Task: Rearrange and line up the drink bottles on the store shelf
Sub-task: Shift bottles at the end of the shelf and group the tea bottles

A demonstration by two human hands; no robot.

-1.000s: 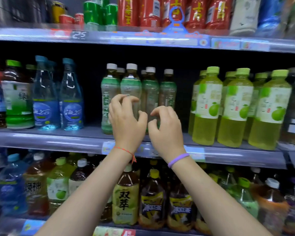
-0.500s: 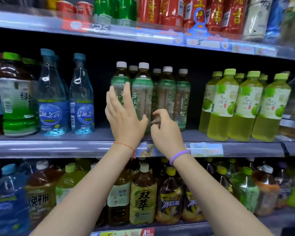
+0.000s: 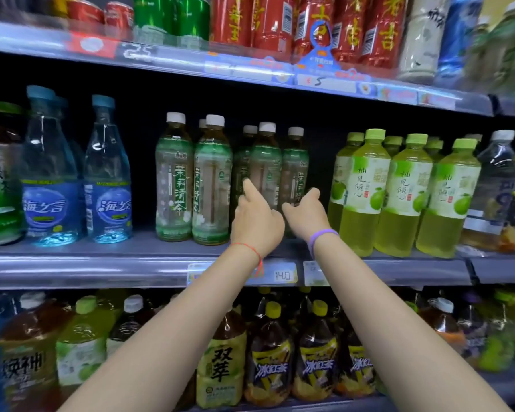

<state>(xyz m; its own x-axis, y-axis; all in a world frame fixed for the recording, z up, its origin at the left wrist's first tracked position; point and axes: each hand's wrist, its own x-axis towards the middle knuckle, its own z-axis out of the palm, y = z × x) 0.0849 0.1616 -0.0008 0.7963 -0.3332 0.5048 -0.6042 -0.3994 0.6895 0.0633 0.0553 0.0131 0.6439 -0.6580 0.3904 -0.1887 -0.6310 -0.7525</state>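
Middle shelf, largest first: two jasmine tea bottles stand forward at the edge; three more sit recessed at their 3 o'clock. Target: the recessed centre bottle.

Left hand at its 8 o'clock, index finger extended onto the label, grip narrow, holding nothing. Right hand at its 4 o'clock, reaching toward the bottle, grip state cannot tell.

Judgement: clasp low on the body with both hands, slide forward upright, stop level with the front pair, label facing out. Neighbours stand close; tipping risk.
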